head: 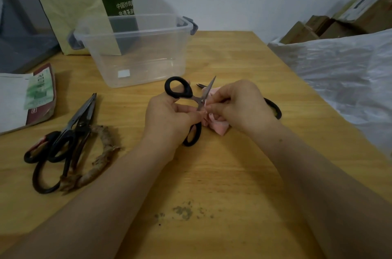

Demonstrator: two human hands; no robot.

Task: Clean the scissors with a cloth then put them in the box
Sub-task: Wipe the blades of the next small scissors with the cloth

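My left hand (169,118) grips a pair of black-handled scissors (179,89) by the handles, blades spread open above the wooden table (222,173). My right hand (244,106) pinches a pink cloth (218,127) against one blade near the pivot. The free blade tip (212,82) points up and away. The clear plastic box (135,50) with grey latches stands empty just behind my hands. Another black scissors handle (274,108) and blade tip (200,85) peek out from behind my right hand.
Several other scissors (63,142), one with rusty cloth-wrapped handles, lie piled at the left. Papers and a red packet (31,97) sit at the far left. A green paper bag (84,4) stands behind the box. White plastic sheeting (350,80) borders the right edge.
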